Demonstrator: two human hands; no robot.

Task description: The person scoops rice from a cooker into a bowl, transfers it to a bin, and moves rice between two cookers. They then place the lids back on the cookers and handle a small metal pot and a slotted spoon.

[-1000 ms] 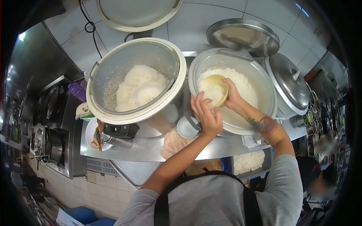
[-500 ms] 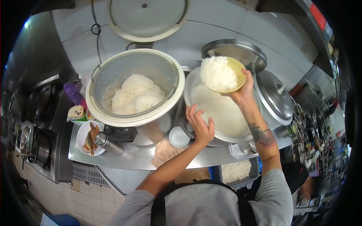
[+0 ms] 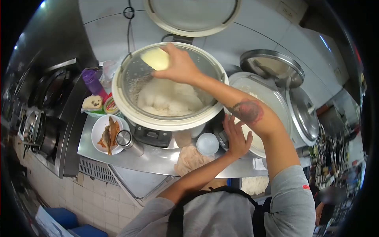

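My right hand [image 3: 178,65] grips a yellow bowl [image 3: 156,59], tipped over the rice cooker [image 3: 170,123] on the left. Blur softens the bowl's edge, and no rice shows in it. Beneath it, a mound of white rice [image 3: 167,94] lies inside the cooker. My left hand [image 3: 238,138], fingers apart and holding nothing, rests at the near left rim of a large pot [image 3: 287,114] with white rice. My right forearm crosses above that pot and hides part of it. Beside the left hand stands a small white bowl [image 3: 207,144], near a crumpled cloth [image 3: 190,160].
The cooker's raised lid [image 3: 193,15] is behind it. A metal lid [image 3: 272,65] leans behind the pot, near a lidded pot [image 3: 306,114]. At left are a plate of fish [image 3: 96,134], a steel flask [image 3: 132,143] and a purple bottle [image 3: 93,83]. Another person [image 3: 325,201] is at right.
My right hand has swung left from the large pot to the cooker, tipping the bowl, which held heaped rice before. My left hand has come down to the pot's rim. The view has shifted left.
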